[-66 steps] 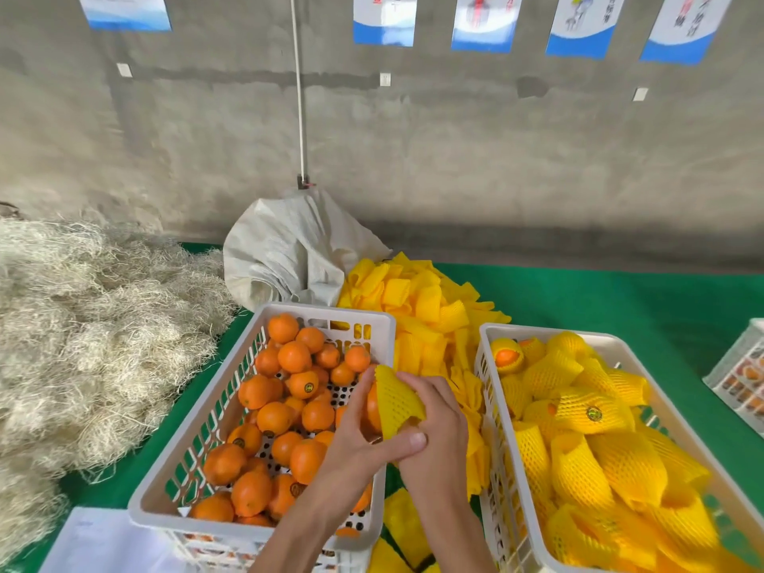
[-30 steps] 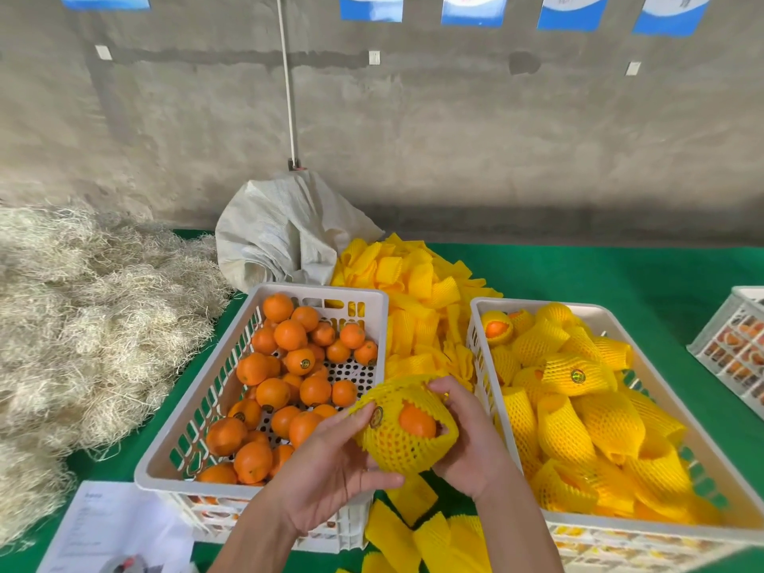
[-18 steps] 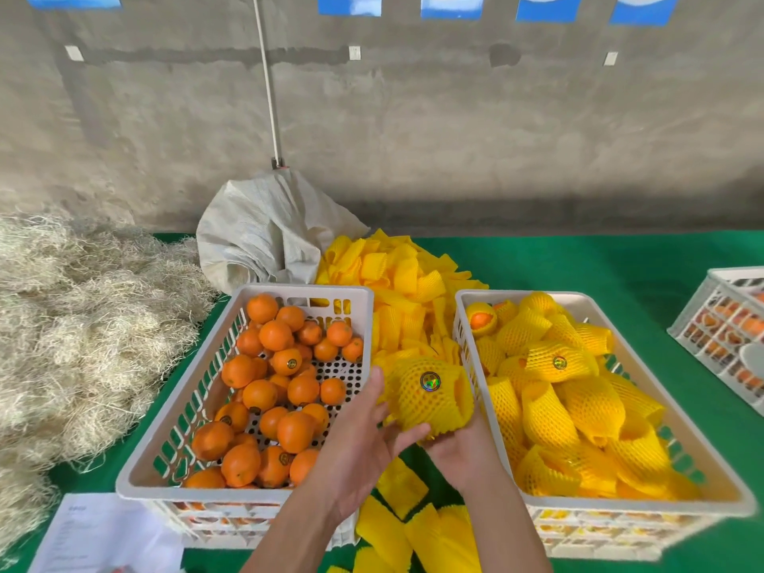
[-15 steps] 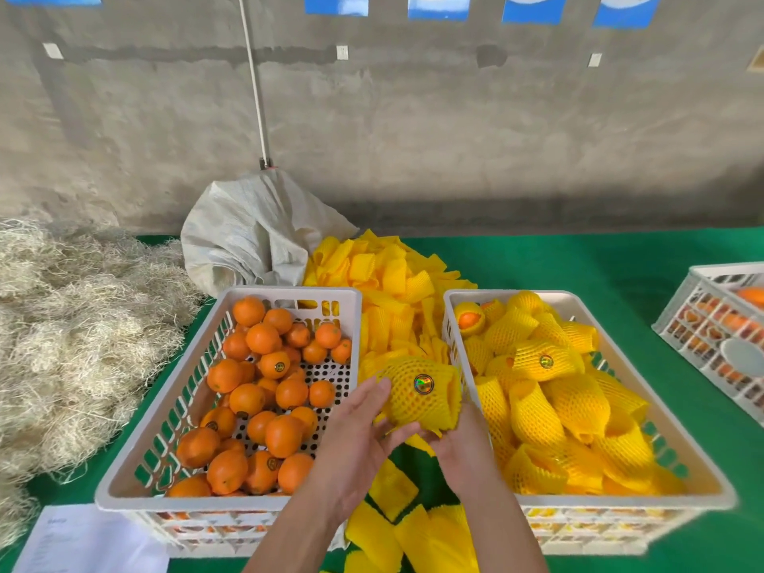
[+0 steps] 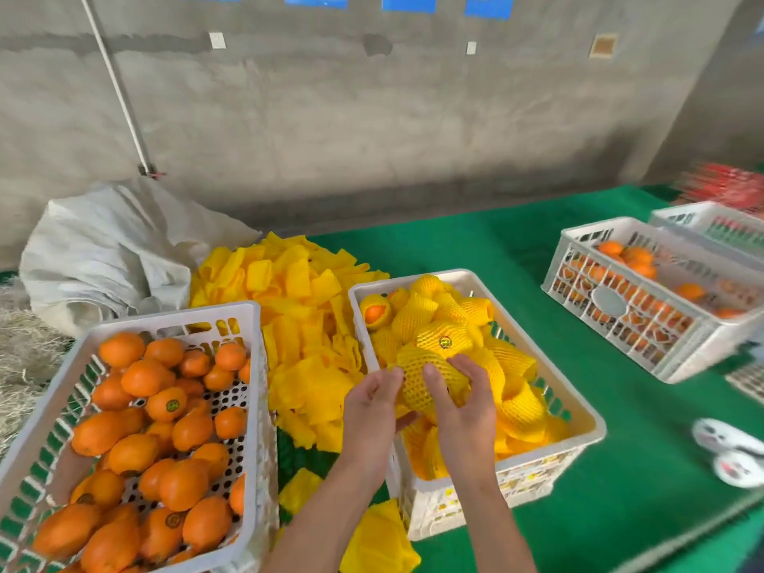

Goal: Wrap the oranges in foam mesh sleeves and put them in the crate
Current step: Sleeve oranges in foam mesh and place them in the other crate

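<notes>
2 bare forearms and hands point(image 5: 417, 411), no sleeves visible.

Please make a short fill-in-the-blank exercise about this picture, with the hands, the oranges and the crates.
1. The wrapped orange between both hands is held above the crate of ____ oranges.
2. The bare oranges lie in the crate on the person's ____ side.
3. The loose foam sleeves are ____ in colour.
4. The cloth on the table is ____.

Missing words: wrapped; left; yellow; green
</notes>
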`<state>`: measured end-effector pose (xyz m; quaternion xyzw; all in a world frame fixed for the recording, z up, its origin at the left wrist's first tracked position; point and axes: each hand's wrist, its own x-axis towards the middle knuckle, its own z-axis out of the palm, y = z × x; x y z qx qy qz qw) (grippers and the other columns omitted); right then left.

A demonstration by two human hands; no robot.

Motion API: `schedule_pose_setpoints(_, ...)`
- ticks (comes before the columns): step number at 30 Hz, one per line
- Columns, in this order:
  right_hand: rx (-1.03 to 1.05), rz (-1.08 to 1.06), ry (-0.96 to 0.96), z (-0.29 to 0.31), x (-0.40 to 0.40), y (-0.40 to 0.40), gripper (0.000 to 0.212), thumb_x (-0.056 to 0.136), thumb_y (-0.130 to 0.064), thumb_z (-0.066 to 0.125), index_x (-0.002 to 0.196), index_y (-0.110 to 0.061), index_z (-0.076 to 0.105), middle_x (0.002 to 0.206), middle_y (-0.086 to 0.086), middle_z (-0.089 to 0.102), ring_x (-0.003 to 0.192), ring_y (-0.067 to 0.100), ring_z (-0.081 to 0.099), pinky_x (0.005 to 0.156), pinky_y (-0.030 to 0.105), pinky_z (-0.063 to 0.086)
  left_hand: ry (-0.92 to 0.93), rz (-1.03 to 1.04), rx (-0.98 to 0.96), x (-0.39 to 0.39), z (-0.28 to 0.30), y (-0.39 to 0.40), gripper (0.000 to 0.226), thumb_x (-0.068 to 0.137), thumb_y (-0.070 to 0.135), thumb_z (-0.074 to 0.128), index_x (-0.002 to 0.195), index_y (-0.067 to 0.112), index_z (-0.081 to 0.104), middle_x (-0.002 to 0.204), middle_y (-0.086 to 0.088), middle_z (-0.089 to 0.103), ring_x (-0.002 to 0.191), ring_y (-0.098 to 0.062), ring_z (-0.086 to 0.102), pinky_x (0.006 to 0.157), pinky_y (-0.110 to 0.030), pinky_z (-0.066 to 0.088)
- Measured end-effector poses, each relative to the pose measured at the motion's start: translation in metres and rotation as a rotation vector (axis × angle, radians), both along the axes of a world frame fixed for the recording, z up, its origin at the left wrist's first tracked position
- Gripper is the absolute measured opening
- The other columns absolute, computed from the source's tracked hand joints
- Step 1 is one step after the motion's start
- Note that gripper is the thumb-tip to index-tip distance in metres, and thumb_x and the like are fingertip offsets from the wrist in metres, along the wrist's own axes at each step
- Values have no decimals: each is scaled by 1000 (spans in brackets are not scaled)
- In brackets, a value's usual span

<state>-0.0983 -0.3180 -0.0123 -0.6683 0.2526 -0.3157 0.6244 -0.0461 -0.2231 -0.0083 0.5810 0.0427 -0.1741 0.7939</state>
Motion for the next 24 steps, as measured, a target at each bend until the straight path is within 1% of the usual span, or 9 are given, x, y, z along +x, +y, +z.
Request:
schedule_pose_setpoints(2, -28, -49, 69, -2, -7, -19, 50, 84, -59, 74, 125, -32, 60, 98, -4, 64, 68, 5, 55, 54, 13, 43, -88, 0, 101, -1, -7, -20, 16, 101, 31, 65, 100, 19, 75, 88, 10, 73, 90, -16, 66, 78, -33, 59)
schedule_pose_setpoints(4, -120, -97, 100, -4, -11, -32, 46, 84, -59, 74, 121, -33, 63, 109, -10, 66, 90, 5, 62, 69, 13, 46, -203, -28, 179, -1, -14, -33, 14, 100, 28, 66, 102, 18, 75, 91, 10, 74, 89, -14, 66, 76, -24, 54)
schedule_pose_setpoints(6, -285, -144, 123, -6, -12, -40, 35, 87, -49, 76, 114, -30, 66, 118, -15, 64, 115, 8, 56, 90, 25, 48, -295, -98, 237, 0, -19, -37, 11, 99, 25, 68, 106, 22, 76, 101, 9, 77, 99, -10, 70, 82, -17, 54)
schedule_pose_setpoints(10, -427, -93, 125, -8, -2, -33, 25, 88, -25, 82, 109, -20, 70, 118, -6, 66, 117, 15, 55, 98, 45, 49, -345, -74, 265, 14, -19, -19, 15, 96, 17, 73, 109, 25, 74, 110, 9, 76, 108, -4, 69, 97, -25, 55)
schedule_pose_setpoints(13, -448, 49, 127, -12, 13, -8, 23, 89, -18, 81, 109, -19, 71, 121, -3, 65, 119, 17, 56, 100, 39, 49, -344, 19, 289, 32, -18, 17, 11, 99, 20, 69, 107, 25, 76, 107, 12, 77, 106, -6, 69, 97, -33, 57)
schedule_pose_setpoints(16, -481, 205, 162, -19, 30, 23, 21, 93, -18, 76, 113, -21, 70, 125, -6, 62, 122, 11, 54, 98, 9, 40, -337, 135, 355, 49, -14, 68, 12, 101, 22, 66, 110, 22, 75, 111, 9, 76, 109, -11, 69, 100, -45, 56)
schedule_pose_setpoints(18, -529, 310, 197, -28, 41, 43, 21, 95, -17, 73, 115, -19, 68, 126, -6, 62, 122, 9, 53, 92, -2, 33, -345, 195, 408, 58, -13, 107, 14, 102, 23, 65, 112, 20, 74, 112, 7, 75, 107, -13, 69, 97, -46, 58)
schedule_pose_setpoints(21, -560, 439, 269, -46, 54, 71, 20, 98, -21, 69, 118, -23, 66, 127, -7, 61, 120, 5, 50, 87, -1, 35, -350, 207, 521, 66, -20, 166, 14, 104, 26, 62, 111, 20, 73, 107, 6, 75, 99, -8, 70, 89, -39, 59)
schedule_pose_setpoints(24, -590, 503, 349, -74, 67, 93, 20, 99, -25, 68, 119, -28, 66, 127, -9, 62, 118, 10, 54, 85, 15, 44, -279, 30, 776, 77, -41, 216, 15, 105, 28, 60, 108, 20, 72, 105, 5, 73, 95, -11, 69, 84, -39, 56)
